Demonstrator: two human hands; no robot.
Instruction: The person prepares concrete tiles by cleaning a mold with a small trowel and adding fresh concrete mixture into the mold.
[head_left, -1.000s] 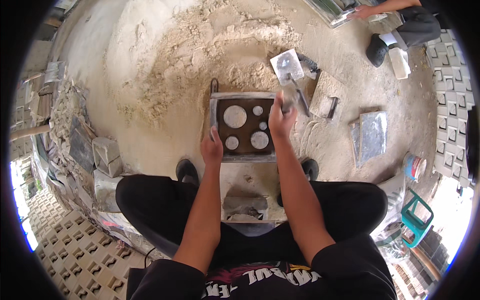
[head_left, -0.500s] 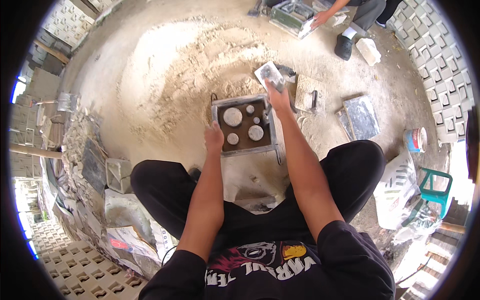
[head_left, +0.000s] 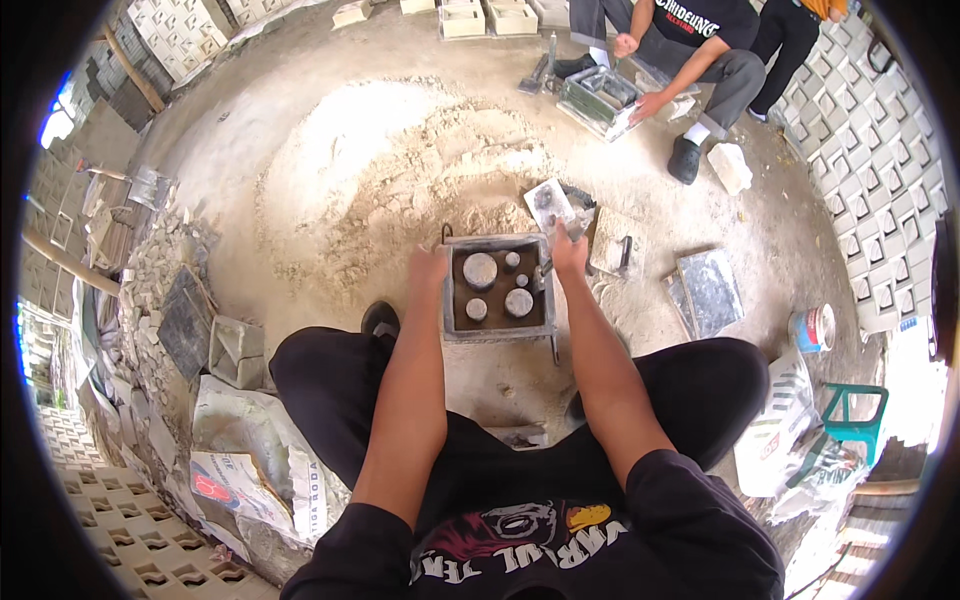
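A square metal mould (head_left: 448, 300) with a dark inside and several round grey cores stands on the sandy ground between my knees. My left hand (head_left: 428, 268) is curled against the mould's left rim near its far corner. At the far right corner lies my right hand (head_left: 568, 252), its fingers touching the handle of a flat trowel (head_left: 549, 204) that rests on the sand just beyond. Whether those fingers grip the handle is hidden.
A sand heap (head_left: 400, 170) lies beyond the mould. Another person (head_left: 700, 50) sits at the far right over a second mould (head_left: 598, 100). Metal plates (head_left: 710, 290), a small bucket (head_left: 815, 328), a green stool (head_left: 850, 420), stacked patterned blocks (head_left: 870, 150) and sacks (head_left: 250, 450) surround me.
My head has tilted up, so more ground and the other person show. My right hand slid from the mould's top edge to its far right corner by the trowel. The left hand stayed.
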